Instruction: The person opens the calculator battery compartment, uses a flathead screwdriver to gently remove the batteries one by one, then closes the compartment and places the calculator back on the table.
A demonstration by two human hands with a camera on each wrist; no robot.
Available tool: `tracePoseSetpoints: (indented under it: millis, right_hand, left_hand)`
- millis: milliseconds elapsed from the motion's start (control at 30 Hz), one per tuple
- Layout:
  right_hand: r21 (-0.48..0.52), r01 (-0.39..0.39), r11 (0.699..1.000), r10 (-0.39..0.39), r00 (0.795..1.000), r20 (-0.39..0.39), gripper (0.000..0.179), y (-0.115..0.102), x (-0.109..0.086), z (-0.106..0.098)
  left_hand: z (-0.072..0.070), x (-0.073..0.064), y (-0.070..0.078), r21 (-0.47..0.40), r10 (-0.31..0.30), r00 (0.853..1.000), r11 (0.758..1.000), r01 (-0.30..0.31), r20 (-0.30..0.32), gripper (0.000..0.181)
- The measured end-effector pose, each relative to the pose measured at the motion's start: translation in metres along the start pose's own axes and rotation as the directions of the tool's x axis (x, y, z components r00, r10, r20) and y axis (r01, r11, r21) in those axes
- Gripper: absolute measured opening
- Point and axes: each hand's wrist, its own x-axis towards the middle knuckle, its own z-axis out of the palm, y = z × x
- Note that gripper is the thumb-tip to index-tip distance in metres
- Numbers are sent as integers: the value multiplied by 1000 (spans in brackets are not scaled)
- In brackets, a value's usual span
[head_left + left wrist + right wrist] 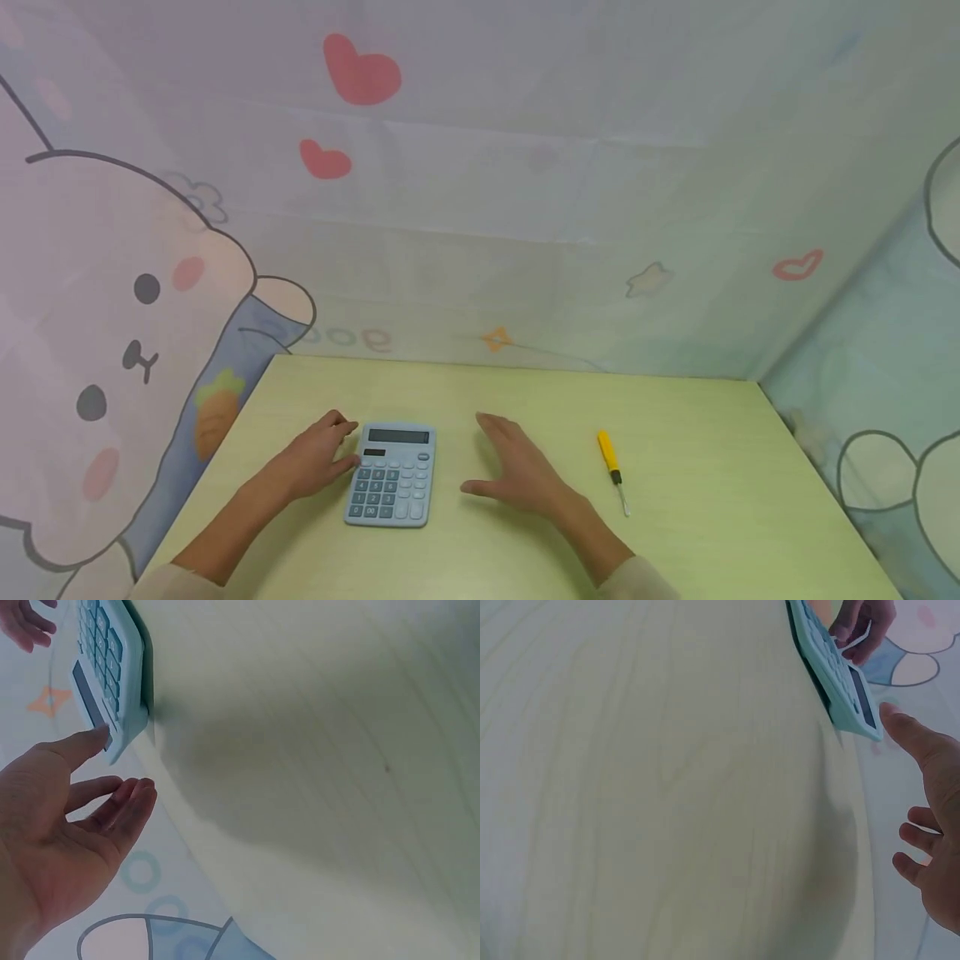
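A pale blue calculator [412,450] with grey number keys lies face up on the table, its display at the far end. My left hand [318,457] is at its left edge, fingers relaxed, the thumb close to the casing; whether it touches cannot be told. The same left hand [67,817] shows loosely bent, unclosed fingers in the left wrist view, below the calculator [124,675]. To the right of the calculator, across a gap, my right hand [521,471] has its thumb and fingers spread and holds nothing. That right hand [937,802] appears at the right wrist view's edge.
A screwdriver [609,454] with a yellow and black handle lies right of my right hand, its metal tip toward me. The light wooden table [712,500] ends at a printed cloth backdrop [525,192], with more cloth along both sides.
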Motion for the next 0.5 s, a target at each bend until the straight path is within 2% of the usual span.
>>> tracePoseSetpoints:
  millis: [67,167,333,433,500]
  right_hand:
    - [15,-1,1000,1,1000,-8,105,-2,1,3]
    - [27,-2,1000,3,1000,-17,102,-3,4,8]
    - [43,7,999,-6,999,-32,98,-7,8,17]
    - [64,10,998,-8,999,-37,95,-9,10,22]
    - [88,12,996,-9,999,-35,93,-11,11,25]
  left_hand:
    - [3,2,-1,-72,-41,999,997,42,11,51]
    - [6,4,-1,-174,-102,994,979,107,33,47]
    - [8,4,2,-259,-174,983,949,181,49,43]
    - [9,4,5,-322,-228,971,916,238,71,42]
    - [8,3,8,-388,-262,959,878,282,103,43]
